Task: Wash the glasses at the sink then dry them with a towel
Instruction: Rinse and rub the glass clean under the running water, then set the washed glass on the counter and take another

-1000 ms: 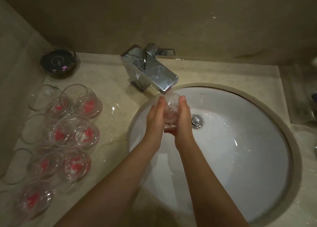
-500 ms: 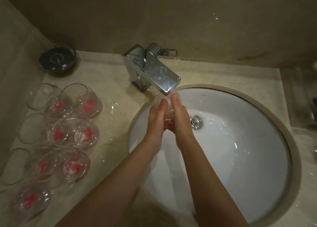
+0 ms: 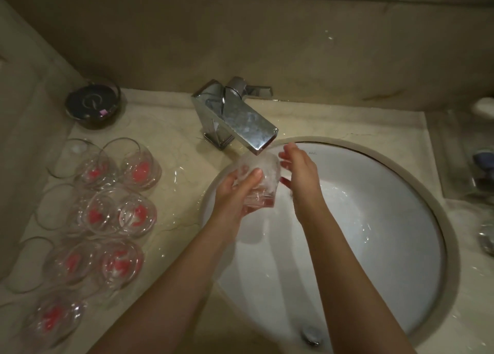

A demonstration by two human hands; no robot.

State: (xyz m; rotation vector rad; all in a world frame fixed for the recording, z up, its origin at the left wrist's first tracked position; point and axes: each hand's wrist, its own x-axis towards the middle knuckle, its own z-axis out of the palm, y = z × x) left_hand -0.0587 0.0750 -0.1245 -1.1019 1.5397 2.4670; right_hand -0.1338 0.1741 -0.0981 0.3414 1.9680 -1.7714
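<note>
Our left hand [image 3: 235, 190] grips the glass [image 3: 260, 182] under the faucet [image 3: 240, 123] over the sink [image 3: 374, 220]; our right hand [image 3: 299, 172] hovers open beside it. We should turn it slowly, rinsing inside and rim.

Dark round dish [image 3: 92, 105] sits at my counter's [image 3: 171, 129] back left corner; clear tray [image 3: 466, 161] far right.

We see a dim room: beige marble walls [image 3: 267, 33] rise behind and left of the wet marble table [image 3: 173, 139], under yellowish light.
</note>
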